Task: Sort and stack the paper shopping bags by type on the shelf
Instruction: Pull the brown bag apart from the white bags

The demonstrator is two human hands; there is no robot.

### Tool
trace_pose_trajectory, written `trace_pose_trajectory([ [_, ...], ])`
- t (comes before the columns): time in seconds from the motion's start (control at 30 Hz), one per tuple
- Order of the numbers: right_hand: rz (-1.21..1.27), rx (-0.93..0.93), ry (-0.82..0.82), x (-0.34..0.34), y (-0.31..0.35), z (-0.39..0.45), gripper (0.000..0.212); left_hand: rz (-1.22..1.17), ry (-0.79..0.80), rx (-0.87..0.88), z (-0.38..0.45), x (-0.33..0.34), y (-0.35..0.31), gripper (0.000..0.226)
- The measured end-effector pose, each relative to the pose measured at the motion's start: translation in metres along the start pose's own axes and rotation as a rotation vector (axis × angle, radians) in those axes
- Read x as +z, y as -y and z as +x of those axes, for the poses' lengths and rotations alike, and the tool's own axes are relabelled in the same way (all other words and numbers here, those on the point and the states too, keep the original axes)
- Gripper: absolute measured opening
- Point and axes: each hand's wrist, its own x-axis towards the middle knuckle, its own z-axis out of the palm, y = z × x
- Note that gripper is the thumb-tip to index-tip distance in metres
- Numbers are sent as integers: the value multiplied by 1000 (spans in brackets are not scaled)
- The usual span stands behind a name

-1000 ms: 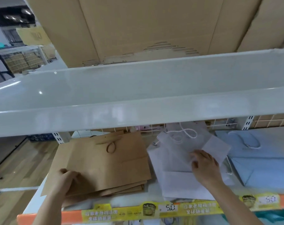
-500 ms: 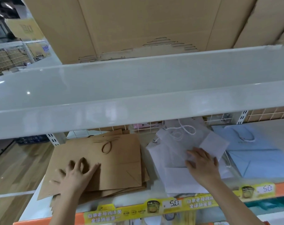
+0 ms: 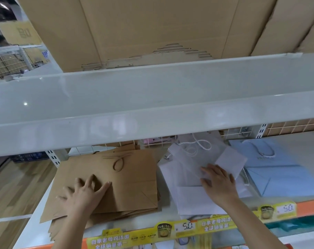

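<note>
Head view, shelf: I see a white shelf (image 3: pixel 170 215) carrying three lots of flat bags, with an orange front rail (image 3: pixel 307 206) and yellow price strips (image 3: pixel 185 229) reading 5.0.
Head view, upper shelf: a glossy white upper shelf (image 3: pixel 152 108) runs across the middle of my picture and hides the back of the lower one.
Head view, cardboard: large brown cardboard (image 3: pixel 152 26) stands on the upper shelf; its bottom edge is torn so the ribs show.
Head view, brown bags: the brown bags (image 3: pixel 127 178) lie flat in a loose pile at the left, edges fanned out at the near left corner, a twisted handle on top.
Head view, left hand: my left hand (image 3: pixel 84 194) rests palm down on the top brown bag, fingers spread and straight.
Head view, white bags: the white bags (image 3: pixel 186 169) lie in the middle, overlapping askew, just beside the brown pile, with a white cord handle toward the back.
Head view, right hand: my right hand (image 3: pixel 219 184) lies on the white bags, fingers fairly straight and slightly apart, pressing down; I cannot tell whether the thumb hooks any edge.
Head view, blue bag: a pale blue bag (image 3: pixel 281 175) lies flat at the right, just beside the white ones.
Head view, back: a wire grid (image 3: pixel 235 133) closes the rear of the shelf.
Head view, room: wood floor (image 3: pixel 18 191) shows at the left, with more racks (image 3: pixel 9 62) far off at the upper left.
</note>
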Motion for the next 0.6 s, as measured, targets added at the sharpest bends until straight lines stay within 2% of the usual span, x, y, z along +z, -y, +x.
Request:
trace_pose_trajectory([
  [0.17, -6, -46, 72, -11, 0, 4, 47, -66, -50, 107, -6, 3, -18, 52],
  [0.3, 34, -81, 105, -21, -3, 5, 47, -90, -88, 114, -10, 1, -23, 49],
  [0.4, 113, -86, 71, -28, -6, 0, 46, -175, -131, 136, -16, -4, -36, 48],
  [0.6, 160, -151, -15, -40, -19, -14, 41, -244, -156, 283, -57, -9, -86, 47],
])
